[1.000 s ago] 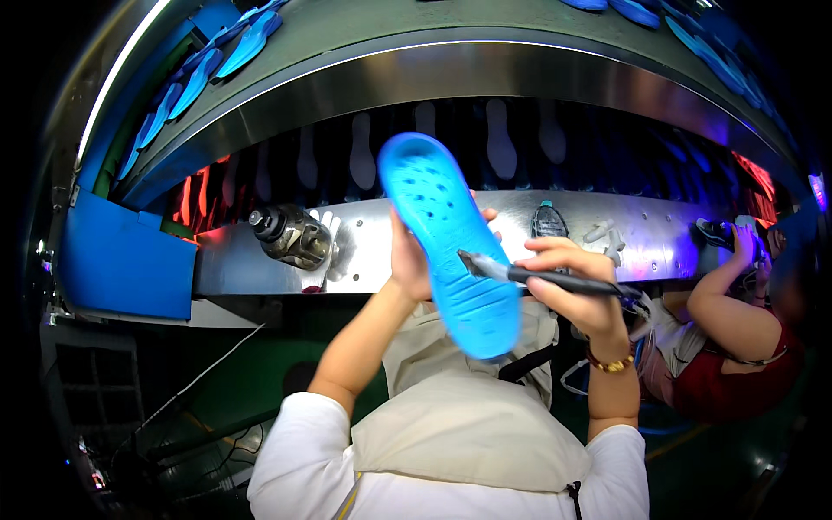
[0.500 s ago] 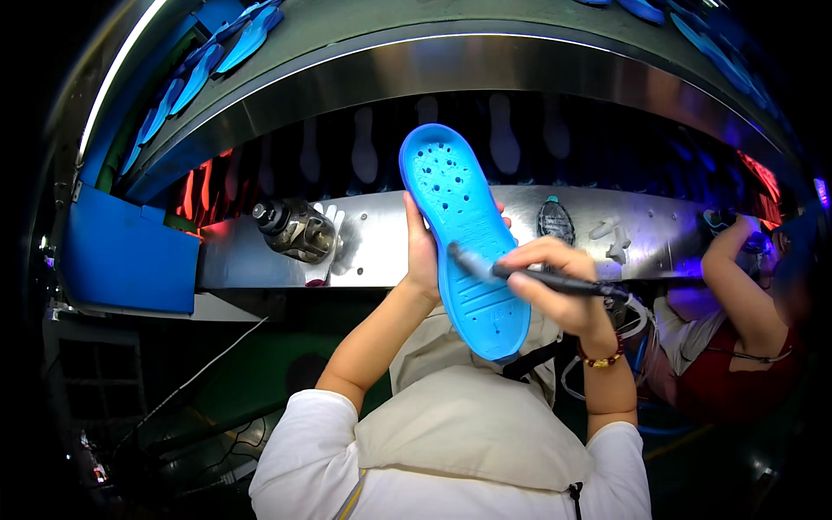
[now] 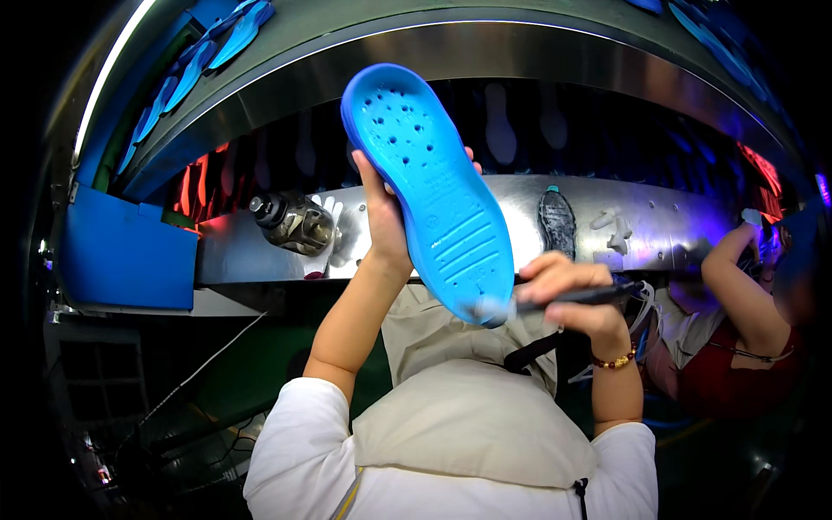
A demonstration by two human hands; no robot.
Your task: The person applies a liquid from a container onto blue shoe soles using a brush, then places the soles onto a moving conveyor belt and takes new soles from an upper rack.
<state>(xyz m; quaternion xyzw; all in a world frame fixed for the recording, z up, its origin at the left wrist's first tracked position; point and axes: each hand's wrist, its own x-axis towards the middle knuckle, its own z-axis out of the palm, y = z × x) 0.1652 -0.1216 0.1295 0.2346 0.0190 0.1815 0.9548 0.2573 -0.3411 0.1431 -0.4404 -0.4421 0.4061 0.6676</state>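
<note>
My left hand [image 3: 387,221] is wrapped round the side of a bright blue shoe sole [image 3: 446,199], with fingertips showing at its far edge. The sole is tilted, its inner face up, with small holes in the upper end and ridges across the lower half. In my right hand [image 3: 576,295] is a black-handled brush [image 3: 598,293]. Its pale bristles, blurred by motion, are at the lower end of the sole and appear to touch its rim.
A dark bottle [image 3: 293,223] lies on a white glove [image 3: 328,227] on the metal ledge [image 3: 355,251]. A black shoe sole [image 3: 555,223] and pale grey pieces [image 3: 614,229] rest to the right. Blue soles [image 3: 243,35] sit on the green belt above. A co-worker's arm [image 3: 737,277] is at the right.
The sole has moved up and left in my left hand. The brush has gone from the sole's middle down to its lower end. The co-worker's hand has shifted.
</note>
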